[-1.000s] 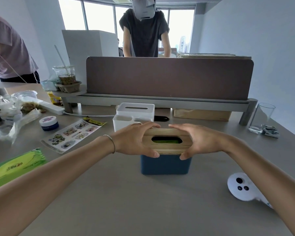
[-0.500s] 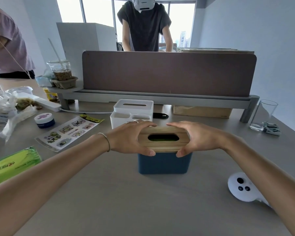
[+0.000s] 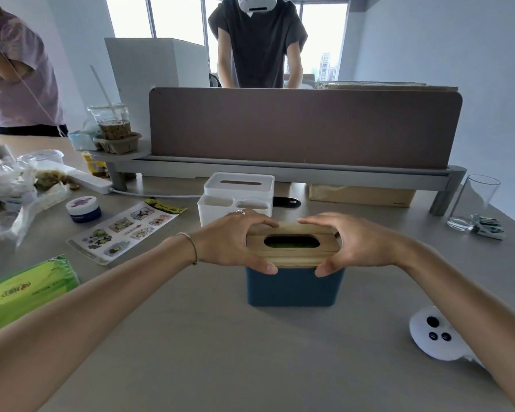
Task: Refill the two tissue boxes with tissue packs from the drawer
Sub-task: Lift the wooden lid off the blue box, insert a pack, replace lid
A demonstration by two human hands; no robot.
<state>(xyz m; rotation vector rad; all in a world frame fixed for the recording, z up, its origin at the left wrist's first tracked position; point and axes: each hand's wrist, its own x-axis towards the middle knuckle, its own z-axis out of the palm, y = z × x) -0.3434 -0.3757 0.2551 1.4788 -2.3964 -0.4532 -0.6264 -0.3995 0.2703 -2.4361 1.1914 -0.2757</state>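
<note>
Both hands clamp the wooden lid [image 3: 293,252] atop the blue tissue box [image 3: 293,288]: left hand [image 3: 235,240] on one end, right hand [image 3: 353,242] on the other. Just beyond the left hand's fingers stands a white tissue box [image 3: 238,188]. A green tissue pack [image 3: 24,289] lies well left, a white controller [image 3: 437,337] beside the right forearm, on the grey table [image 3: 220,352].

No text could be read: the red logo on the green tissue pack [image 3: 27,289], the print on the sticker sheet [image 3: 122,230] and the label on the small jar's lid [image 3: 82,202] were too blurred.
</note>
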